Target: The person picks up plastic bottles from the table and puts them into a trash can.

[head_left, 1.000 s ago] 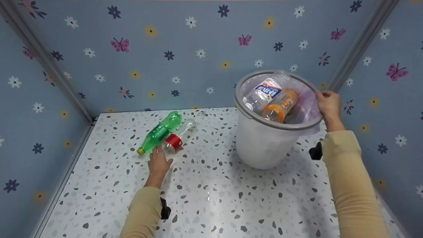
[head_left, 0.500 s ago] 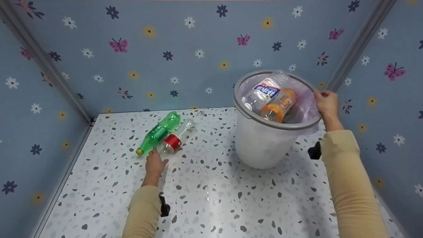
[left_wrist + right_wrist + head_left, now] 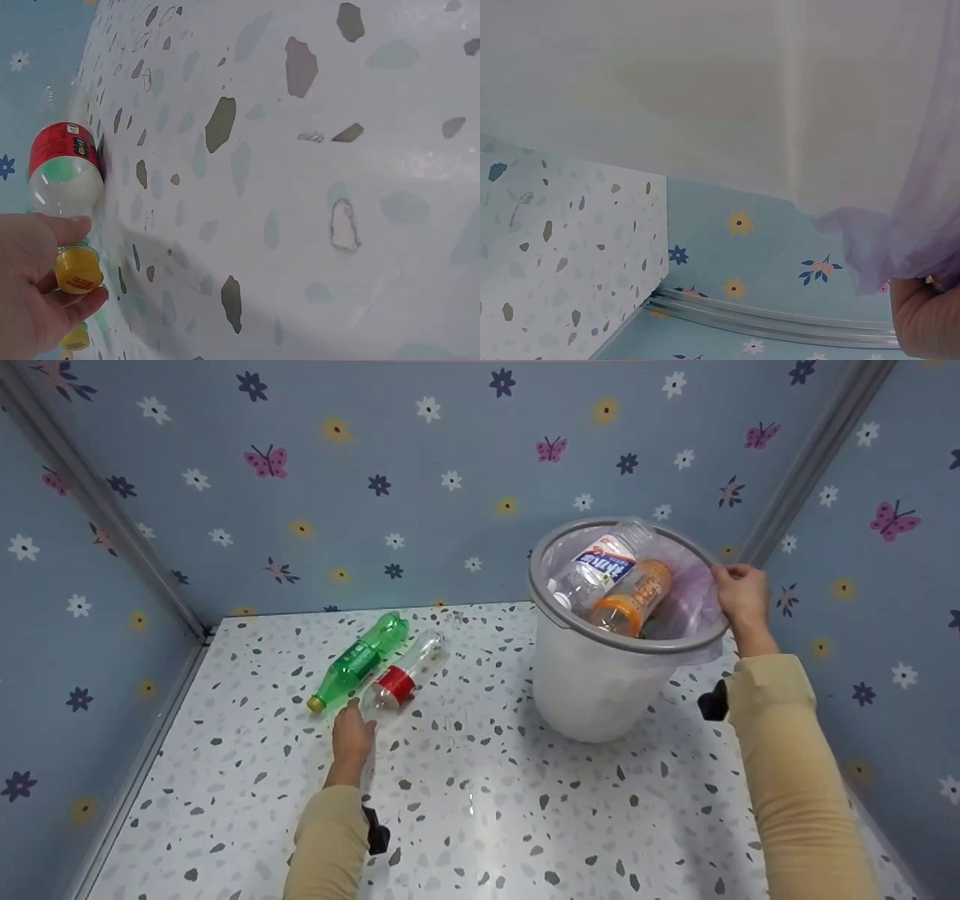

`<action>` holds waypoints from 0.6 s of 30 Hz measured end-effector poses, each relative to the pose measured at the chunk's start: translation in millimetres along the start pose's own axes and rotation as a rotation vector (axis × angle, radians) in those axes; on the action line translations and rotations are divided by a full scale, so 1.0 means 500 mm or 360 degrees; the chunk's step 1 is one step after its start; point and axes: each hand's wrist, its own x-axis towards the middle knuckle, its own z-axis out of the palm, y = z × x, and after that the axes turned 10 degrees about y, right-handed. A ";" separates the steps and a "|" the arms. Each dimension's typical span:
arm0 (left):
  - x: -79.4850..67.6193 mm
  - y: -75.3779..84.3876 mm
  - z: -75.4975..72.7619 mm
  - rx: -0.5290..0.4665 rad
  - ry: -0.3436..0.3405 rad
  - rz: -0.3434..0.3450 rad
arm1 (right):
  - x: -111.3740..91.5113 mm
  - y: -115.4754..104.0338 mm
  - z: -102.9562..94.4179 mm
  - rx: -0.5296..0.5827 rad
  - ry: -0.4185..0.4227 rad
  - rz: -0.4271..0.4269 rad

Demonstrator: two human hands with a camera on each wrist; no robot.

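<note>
My left hand (image 3: 351, 739) is at the neck of a clear plastic bottle (image 3: 396, 684) with a red label, lying on the speckled surface. In the left wrist view its thumb and fingers curl round the neck, just behind the yellow cap (image 3: 78, 271). Right beside it lies a green plastic bottle (image 3: 356, 662), also capped in yellow. My right hand (image 3: 746, 598) grips the grey rim of a white trash bin (image 3: 589, 682), over its pale purple liner. From the right wrist, the bin wall (image 3: 705, 90) fills much of the view.
Inside the bin lie a clear bottle with a blue and white label (image 3: 604, 564) and an orange-labelled bottle (image 3: 636, 598). Blue flowered panels (image 3: 420, 510) close off the back and both sides of the speckled surface (image 3: 480, 825).
My left fingers have closed round the clear bottle's neck, and that bottle has shifted slightly right, away from the green one. The right hand stays on the bin's rim.
</note>
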 end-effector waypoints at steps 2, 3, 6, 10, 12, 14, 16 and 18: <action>-0.002 0.000 0.001 -0.0029 0.0010 -0.0006 | -0.001 -0.002 0.000 0.0007 0.0002 -0.0003; -0.003 0.001 0.001 -0.0052 0.0021 -0.0009 | -0.001 -0.002 0.000 0.0011 0.0005 -0.0004; -0.008 -0.002 0.003 -0.0099 0.0063 0.0007 | -0.001 -0.003 0.001 0.0016 0.0009 -0.0003; -0.015 -0.004 0.007 -0.0115 0.0092 0.0015 | 0.000 -0.004 0.002 0.0010 -0.0012 0.0019; -0.017 -0.002 0.008 -0.0125 0.0089 0.0000 | 0.000 -0.003 0.003 0.0008 -0.0023 0.0028; -0.019 0.002 0.008 -0.0134 0.0086 -0.0011 | 0.000 -0.003 0.003 0.0016 -0.0009 0.0018; -0.020 0.006 0.007 -0.0147 0.0087 -0.0018 | 0.000 -0.003 0.003 0.0024 0.0011 0.0003; -0.021 0.011 0.003 -0.0163 0.0087 -0.0021 | 0.000 -0.003 0.003 0.0033 0.0018 -0.0003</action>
